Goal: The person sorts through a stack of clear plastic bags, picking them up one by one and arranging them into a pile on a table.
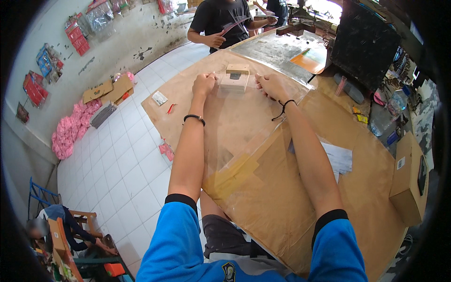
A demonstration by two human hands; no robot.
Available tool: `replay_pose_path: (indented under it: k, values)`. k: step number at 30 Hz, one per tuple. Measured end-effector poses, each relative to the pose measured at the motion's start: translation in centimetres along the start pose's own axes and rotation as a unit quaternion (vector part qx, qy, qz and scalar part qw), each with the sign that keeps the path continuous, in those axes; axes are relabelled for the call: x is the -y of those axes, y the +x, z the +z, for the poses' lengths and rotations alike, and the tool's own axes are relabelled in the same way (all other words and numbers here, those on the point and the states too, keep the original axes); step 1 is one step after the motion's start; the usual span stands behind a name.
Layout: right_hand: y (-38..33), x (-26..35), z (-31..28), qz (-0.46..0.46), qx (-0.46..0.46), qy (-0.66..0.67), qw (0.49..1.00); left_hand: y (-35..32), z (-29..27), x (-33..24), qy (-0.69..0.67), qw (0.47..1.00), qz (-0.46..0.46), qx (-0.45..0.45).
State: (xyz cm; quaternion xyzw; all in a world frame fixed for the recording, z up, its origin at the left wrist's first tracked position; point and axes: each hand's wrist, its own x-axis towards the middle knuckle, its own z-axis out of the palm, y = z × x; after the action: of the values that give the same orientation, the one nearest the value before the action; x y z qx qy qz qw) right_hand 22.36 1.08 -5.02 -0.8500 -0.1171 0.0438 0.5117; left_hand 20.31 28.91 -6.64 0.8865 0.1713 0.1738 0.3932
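Note:
Both my arms reach toward the far part of a table covered in brown paper (282, 188). My left hand (204, 84) is closed, its fingers pinching the left edge of a clear plastic sheet (230, 96). At the opposite edge, my right hand (271, 87) pinches the sheet too. Between the hands stands a pale wooden block (233, 84) with a dark patch on it. The film spans the space in front of the block; its full outline is hard to make out against the brown paper.
Across the table, a person in black (218, 23) holds clear plastic. White papers (338, 157) lie beside my right forearm. A cardboard box (408, 181) stands at the right edge. A red piece (171, 108) and a small white packet (159, 98) lie left of my left hand.

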Motion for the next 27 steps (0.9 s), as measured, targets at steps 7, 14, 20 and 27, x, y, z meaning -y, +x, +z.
replay_pose_path:
  k: [7,14,20,27]
  values:
    - [-0.5,0.8,0.2,-0.020,-0.121,-0.023,0.992,0.9,0.5,0.9,-0.052,0.998,0.014,-0.028]
    - [-3.3,10.1,-7.5,-0.241,-0.258,0.147,0.924,1.0,0.2,0.6,-0.092,0.981,0.009,-0.171]
    - [-16.5,15.3,-20.1,-0.397,-0.279,0.249,0.838,-3.9,-2.1,-5.0,-0.089,0.948,0.164,-0.258]
    - [-23.6,-3.1,-20.6,-0.183,-0.065,-0.230,0.954,-14.4,2.8,-15.5,-0.085,0.853,0.458,0.235]
